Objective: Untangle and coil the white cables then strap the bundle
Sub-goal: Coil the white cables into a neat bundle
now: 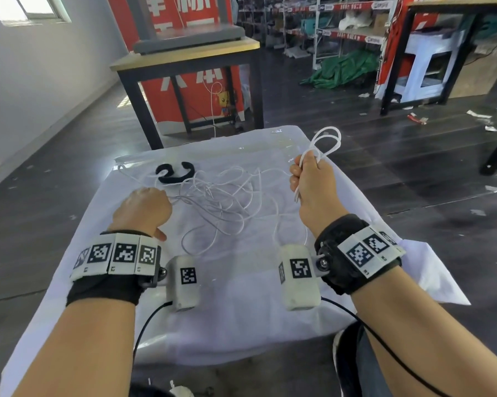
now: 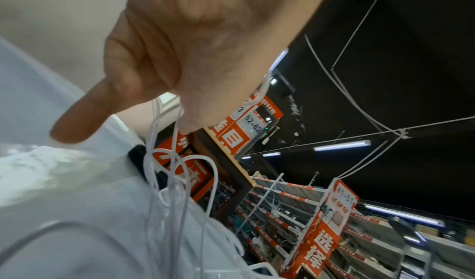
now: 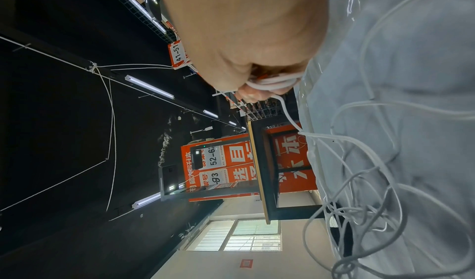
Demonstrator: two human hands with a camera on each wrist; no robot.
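Thin white cables (image 1: 227, 196) lie tangled in loose loops across the middle of a white-covered table (image 1: 241, 310). My right hand (image 1: 310, 176) is raised over the table's right side and grips a small coil of white cable (image 1: 327, 144), whose loops stick up out of the fist; in the right wrist view the fingers (image 3: 252, 92) curl round the strands (image 3: 277, 82). My left hand (image 1: 144, 207) rests low at the tangle's left edge, and the left wrist view shows its fingers (image 2: 192, 108) holding cable strands (image 2: 164, 161). A black strap (image 1: 175, 171) lies curled at the far left.
The table's white cover (image 1: 430, 270) hangs over the right edge. A dark-framed wooden table (image 1: 184, 58) stands just beyond, in front of red panels. Shelving, a green tarp (image 1: 341, 70) and paper scraps lie on the dark floor to the right.
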